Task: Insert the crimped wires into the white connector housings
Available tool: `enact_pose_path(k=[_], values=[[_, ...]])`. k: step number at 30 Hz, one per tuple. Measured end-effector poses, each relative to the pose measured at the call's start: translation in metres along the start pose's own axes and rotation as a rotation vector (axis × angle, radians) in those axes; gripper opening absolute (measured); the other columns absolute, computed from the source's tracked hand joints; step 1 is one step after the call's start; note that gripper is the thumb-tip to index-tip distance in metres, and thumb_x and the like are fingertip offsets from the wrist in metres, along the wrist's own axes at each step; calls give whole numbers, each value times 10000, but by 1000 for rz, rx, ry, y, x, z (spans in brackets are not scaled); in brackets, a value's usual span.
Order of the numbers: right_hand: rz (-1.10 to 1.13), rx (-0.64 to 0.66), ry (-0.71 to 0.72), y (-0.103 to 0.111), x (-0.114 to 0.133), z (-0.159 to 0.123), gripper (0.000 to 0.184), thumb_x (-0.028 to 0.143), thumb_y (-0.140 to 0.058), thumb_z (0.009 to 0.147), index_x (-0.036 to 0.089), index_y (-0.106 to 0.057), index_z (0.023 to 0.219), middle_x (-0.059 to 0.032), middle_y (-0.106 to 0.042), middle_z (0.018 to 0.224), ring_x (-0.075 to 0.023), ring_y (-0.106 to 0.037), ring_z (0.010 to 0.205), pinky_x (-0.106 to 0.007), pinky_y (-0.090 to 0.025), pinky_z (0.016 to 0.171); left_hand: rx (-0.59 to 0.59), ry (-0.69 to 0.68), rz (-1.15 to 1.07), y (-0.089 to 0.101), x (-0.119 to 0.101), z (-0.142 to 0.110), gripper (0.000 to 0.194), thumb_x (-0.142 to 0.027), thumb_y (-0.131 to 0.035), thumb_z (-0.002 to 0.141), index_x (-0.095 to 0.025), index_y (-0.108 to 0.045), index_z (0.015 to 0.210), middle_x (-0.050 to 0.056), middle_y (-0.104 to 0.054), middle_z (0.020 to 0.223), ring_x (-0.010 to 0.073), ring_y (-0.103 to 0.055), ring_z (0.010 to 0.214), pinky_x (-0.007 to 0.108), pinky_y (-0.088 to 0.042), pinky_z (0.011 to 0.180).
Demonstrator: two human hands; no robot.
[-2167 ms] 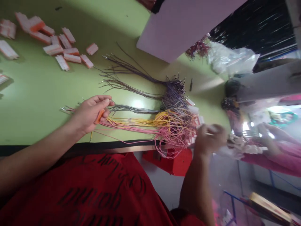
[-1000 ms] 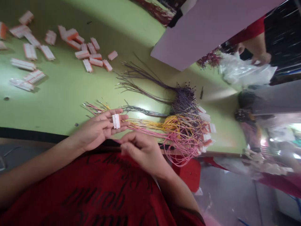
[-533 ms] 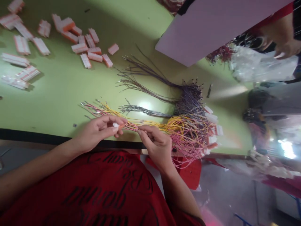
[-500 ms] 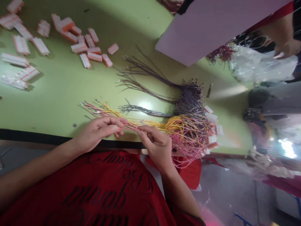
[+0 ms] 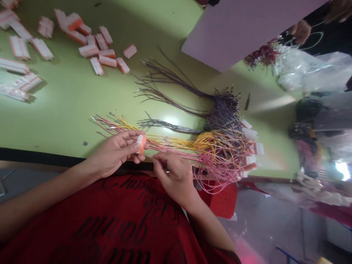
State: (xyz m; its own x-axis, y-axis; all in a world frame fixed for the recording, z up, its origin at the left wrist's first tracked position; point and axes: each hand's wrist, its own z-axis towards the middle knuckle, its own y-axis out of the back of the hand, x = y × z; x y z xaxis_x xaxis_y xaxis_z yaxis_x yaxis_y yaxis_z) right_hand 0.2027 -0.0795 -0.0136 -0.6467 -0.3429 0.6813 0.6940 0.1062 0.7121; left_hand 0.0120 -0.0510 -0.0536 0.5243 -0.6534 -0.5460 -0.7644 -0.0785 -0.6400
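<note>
Between the thumb and fingers of my left hand (image 5: 121, 150) is a small white-and-orange connector housing (image 5: 141, 144). Just right of it, my right hand (image 5: 173, 172) pinches a thin wire close to its tip; the tip points at the housing, with a small gap between them. The wire looks pink, though most of it is hidden by the hand. Behind both hands lie yellow wires (image 5: 176, 142) and pink wires (image 5: 181, 153), their metal-tipped ends spread out left of my left hand. Their far ends run into a tangled heap on the right.
Loose connector housings (image 5: 107, 60) lie scattered at the back left of the green table (image 5: 82, 99). Dark wires (image 5: 189, 88) and grey wires (image 5: 173, 126) stretch left from the heap. A pale box-like panel (image 5: 233, 33) stands at the back. Beyond it are plastic bags (image 5: 310, 69) and another person's hand (image 5: 301, 32).
My left hand has turned, bringing the connector housing into plain view. My right hand has shifted slightly left and down, and a wire tip now shows at its fingers. The other person's hands have moved.
</note>
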Motion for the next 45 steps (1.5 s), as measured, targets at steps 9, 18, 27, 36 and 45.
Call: enact_pose_path(k=[9, 18, 27, 36, 45], values=[[-147, 24, 56, -6, -9, -1, 198, 102, -528, 906, 209, -659, 802, -18, -701, 699, -139, -651, 645, -252, -500, 642, -20, 18, 14, -4, 0, 1, 276, -120, -831, 753, -182, -730, 1002, -1, -696, 763, 124, -669, 585, 207, -529, 521], [-177, 48, 106, -7, -8, -1, 195, 110, -508, 925, 197, -664, 847, 0, -664, 645, -118, -578, 572, -240, -448, 579, -53, -20, 88, -4, 0, 4, 303, -182, -845, 744, -161, -696, 1007, -1, -688, 729, 128, -661, 569, 214, -530, 506], [-189, 32, 109, -2, -6, -8, 199, 116, -515, 926, 201, -652, 809, -11, -680, 665, -128, -605, 597, -248, -461, 605, -22, -30, 120, -8, 0, -3, 352, -245, -880, 718, -155, -685, 997, 3, -708, 692, 121, -657, 553, 190, -509, 497], [-216, 38, 140, -3, -3, -7, 220, 121, -500, 936, 200, -652, 798, -6, -688, 641, -125, -606, 580, -249, -462, 588, -5, -15, 151, -7, 4, -4, 352, -266, -866, 737, -157, -681, 1016, 0, -684, 675, 148, -660, 567, 227, -501, 501], [-108, 65, 148, -13, -3, -2, 198, 98, -513, 949, 198, -674, 891, -13, -746, 734, -125, -673, 629, -232, -513, 624, -31, -51, 198, -10, 8, -5, 351, -288, -881, 714, -165, -665, 961, -1, -686, 710, 137, -642, 574, 226, -510, 499]])
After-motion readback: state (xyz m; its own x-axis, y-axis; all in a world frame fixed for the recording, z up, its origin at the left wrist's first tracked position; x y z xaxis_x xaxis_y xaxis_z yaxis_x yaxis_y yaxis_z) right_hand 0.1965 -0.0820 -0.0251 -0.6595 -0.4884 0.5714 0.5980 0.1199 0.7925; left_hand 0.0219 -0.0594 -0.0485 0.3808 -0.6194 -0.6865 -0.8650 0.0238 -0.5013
